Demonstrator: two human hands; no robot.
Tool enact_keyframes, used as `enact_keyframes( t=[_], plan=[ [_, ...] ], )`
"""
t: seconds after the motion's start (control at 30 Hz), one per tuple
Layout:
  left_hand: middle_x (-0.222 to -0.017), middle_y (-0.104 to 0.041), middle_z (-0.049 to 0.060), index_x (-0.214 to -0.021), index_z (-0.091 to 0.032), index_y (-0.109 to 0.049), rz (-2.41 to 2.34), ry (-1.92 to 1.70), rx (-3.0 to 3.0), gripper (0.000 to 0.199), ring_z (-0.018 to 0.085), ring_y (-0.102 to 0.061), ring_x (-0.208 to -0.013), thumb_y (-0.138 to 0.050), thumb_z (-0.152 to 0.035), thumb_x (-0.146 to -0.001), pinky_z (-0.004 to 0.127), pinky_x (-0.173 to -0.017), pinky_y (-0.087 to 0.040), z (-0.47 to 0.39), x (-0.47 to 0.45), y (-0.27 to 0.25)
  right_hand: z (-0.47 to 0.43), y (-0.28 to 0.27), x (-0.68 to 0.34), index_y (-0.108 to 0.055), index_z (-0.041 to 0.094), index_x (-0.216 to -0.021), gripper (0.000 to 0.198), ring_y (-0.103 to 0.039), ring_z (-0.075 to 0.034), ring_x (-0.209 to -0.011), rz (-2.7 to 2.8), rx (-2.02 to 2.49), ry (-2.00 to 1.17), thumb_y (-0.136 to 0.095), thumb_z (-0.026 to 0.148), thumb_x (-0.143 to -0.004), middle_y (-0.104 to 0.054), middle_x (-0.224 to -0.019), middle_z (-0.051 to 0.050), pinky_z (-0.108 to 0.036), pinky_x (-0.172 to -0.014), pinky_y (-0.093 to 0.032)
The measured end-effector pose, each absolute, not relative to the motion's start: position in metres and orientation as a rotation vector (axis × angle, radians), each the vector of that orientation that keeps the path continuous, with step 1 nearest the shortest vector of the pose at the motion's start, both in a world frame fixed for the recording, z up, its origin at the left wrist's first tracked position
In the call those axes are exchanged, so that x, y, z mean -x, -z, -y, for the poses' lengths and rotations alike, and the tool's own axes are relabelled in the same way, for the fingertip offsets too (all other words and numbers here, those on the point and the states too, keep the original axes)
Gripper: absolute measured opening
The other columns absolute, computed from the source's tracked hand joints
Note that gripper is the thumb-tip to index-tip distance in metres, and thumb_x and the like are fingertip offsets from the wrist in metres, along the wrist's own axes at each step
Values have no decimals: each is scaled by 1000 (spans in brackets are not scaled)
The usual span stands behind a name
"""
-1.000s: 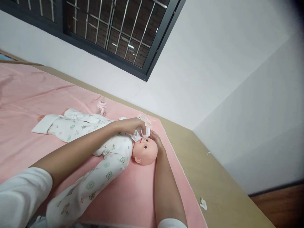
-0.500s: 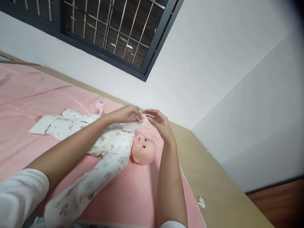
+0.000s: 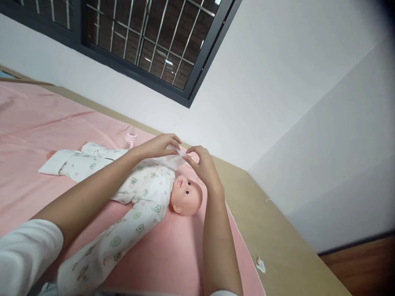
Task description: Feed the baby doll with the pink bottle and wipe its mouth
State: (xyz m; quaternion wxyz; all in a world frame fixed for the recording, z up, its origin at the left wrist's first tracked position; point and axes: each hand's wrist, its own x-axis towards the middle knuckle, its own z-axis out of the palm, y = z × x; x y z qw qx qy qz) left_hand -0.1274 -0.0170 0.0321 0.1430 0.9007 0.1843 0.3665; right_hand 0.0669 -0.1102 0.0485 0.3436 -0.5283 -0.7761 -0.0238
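A thin white tissue (image 3: 176, 162), partly see-through, spans the gap between my two hands just above the doll's shoulder. My left hand (image 3: 164, 145) pinches its left side, fingers bent over it. At its other edge, my right hand (image 3: 202, 165) grips it between thumb and fingers. Below them a baby doll (image 3: 187, 195) lies on its back with its head to the right. It wears a white suit with green animal prints (image 3: 135, 181). My left forearm crosses over the doll's body and hides part of it.
A pink baby bottle (image 3: 131, 139) stands behind the doll. The doll lies on a pink sheet (image 3: 166, 255) over a tan board (image 3: 247, 193). A crumpled white scrap (image 3: 261, 265) rests at the right. Behind are a white wall and a barred window (image 3: 138, 37).
My right hand has shifted slightly left and its fingers have closed on the tissue. The tissue now stretches between both hands. The doll has stayed in place.
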Motion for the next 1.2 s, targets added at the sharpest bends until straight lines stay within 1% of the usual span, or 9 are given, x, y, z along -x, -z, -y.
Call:
enact_keyframes(
  t=[0.13, 0.23, 0.37, 0.57, 0.7, 0.83, 1.0, 1.13, 1.2],
  plan=[
    [-115, -62, 7, -95, -17, -71, -542, -1032, -2619, 22, 19, -60, -101, -55, -30, -86, 30, -88, -45, 22, 126, -35, 107, -44, -60, -52, 22, -99, 21, -57, -21, -101, 1979, 1291, -66, -61, 35, -83, -63, -105, -5, -36, -87, -44],
    [-114, -63, 8, -98, -16, -69, -574, -1044, -2649, 22, 20, -59, -102, -57, -28, -84, 31, -88, -45, 22, 127, -36, 101, -41, -60, -46, 23, -90, 14, -58, -17, -80, 1937, 1298, -74, -56, 28, -81, -62, -87, -2, -31, -74, -45],
    [-110, -64, 8, -101, -16, -69, -649, -1132, -2655, 24, 21, -58, -103, -56, -26, -83, 33, -92, -44, 15, 136, -39, 92, -35, -78, -42, 23, -76, 7, -47, -14, -59, 1846, 1457, 19, -46, 18, -78, -54, -67, 2, -27, -60, -37],
    [-98, -70, 5, -90, -17, -70, -790, -1228, -2377, 22, 19, -64, -91, -53, -29, -82, 31, -86, -48, 13, 168, -54, 70, -10, -124, -60, 21, -68, 12, -49, -14, -63, 1632, 1580, -273, -48, 17, -66, -63, -74, -1, -26, -58, -36],
    [-94, -71, 4, -89, -18, -71, -870, -1274, -2257, 22, 19, -66, -85, -56, -31, -80, 30, -84, -50, 9, 183, -58, 57, 8, -144, -72, 20, -65, 23, -48, -14, -61, 1523, 1736, -511, -50, 17, -60, -66, -69, -2, -27, -58, -37],
    [-92, -72, 4, -89, -18, -71, -981, -1267, -2226, 22, 19, -66, -83, -56, -31, -78, 30, -80, -50, -3, 192, -53, 53, 19, -153, -75, 19, -71, 24, -53, -16, -65, 1333, 1734, -608, -56, 18, -57, -70, -75, -4, -30, -64, -43],
    [-99, -70, 5, -90, -18, -71, -1213, -1288, -2189, 23, 20, -65, -85, -53, -27, -78, 28, -80, -49, -22, 205, -42, 41, 18, -160, -74, 18, -90, 33, -60, -18, -78, 1395, 1625, -517, -63, 26, -60, -71, -95, -7, -32, -73, -49],
    [-113, -64, 9, -107, -17, -67, -1471, -1300, -2032, 33, 22, -64, -91, -57, -29, -78, 27, -77, -50, -34, 217, -34, 20, 5, -164, -65, 15, -114, 52, -63, -20, -91, 1384, 1456, -476, -64, 35, -66, -64, -118, -11, -35, -82, -52],
    [-111, -64, 9, -114, -17, -64, -1600, -1246, -1940, 39, 23, -63, -93, -60, -30, -77, 29, -80, -49, -37, 224, -32, 10, 1, -165, -59, 18, -125, 61, -62, -20, -99, 1337, 1332, -504, -66, 36, -67, -56, -132, -10, -36, -88, -51]
  ],
)
